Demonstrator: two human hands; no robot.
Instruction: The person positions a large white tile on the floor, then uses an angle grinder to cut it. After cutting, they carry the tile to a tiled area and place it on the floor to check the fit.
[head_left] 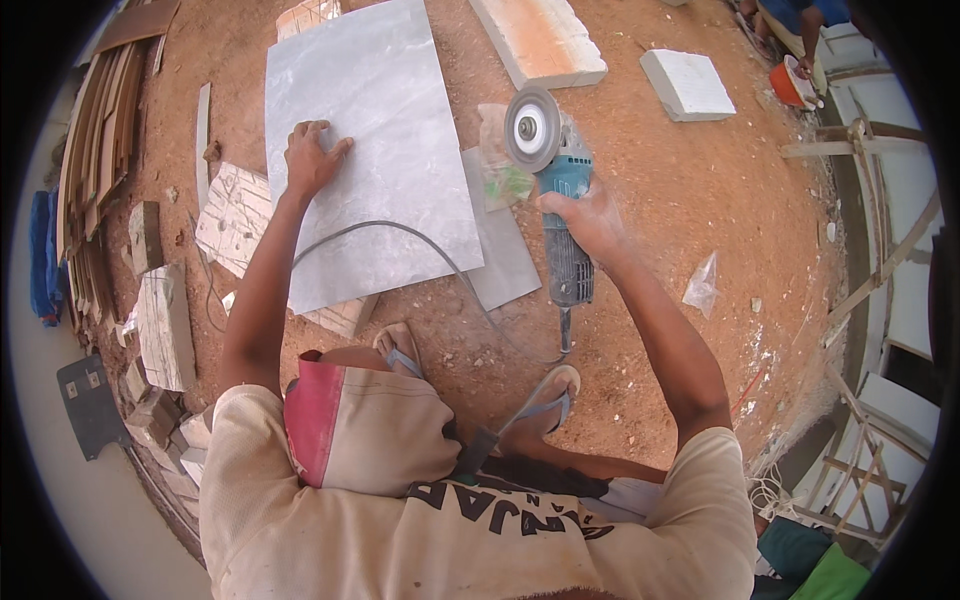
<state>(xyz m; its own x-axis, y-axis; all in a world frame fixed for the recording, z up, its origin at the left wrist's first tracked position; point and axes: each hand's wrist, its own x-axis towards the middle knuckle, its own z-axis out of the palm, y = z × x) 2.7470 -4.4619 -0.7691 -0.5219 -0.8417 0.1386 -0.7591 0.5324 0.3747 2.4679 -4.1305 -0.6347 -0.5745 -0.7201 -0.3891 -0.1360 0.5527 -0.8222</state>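
Note:
A teal and black angle grinder is gripped around its body by my right hand, to the right of a large grey tile. Its round disc points away from me, apart from the tile. My left hand rests on the tile's left part, thumb apart and fingers slightly bent, holding nothing. White blocks lie under the tile's left and near edges. A smaller grey tile piece shows beneath its right edge. The grinder's dark cord crosses over the tile.
Large pale blocks and a white block lie farther off on reddish dirt. Brown boards lean at the left, above more blocks. Wooden framing stands at the right. Another person's hand is beside a red bucket.

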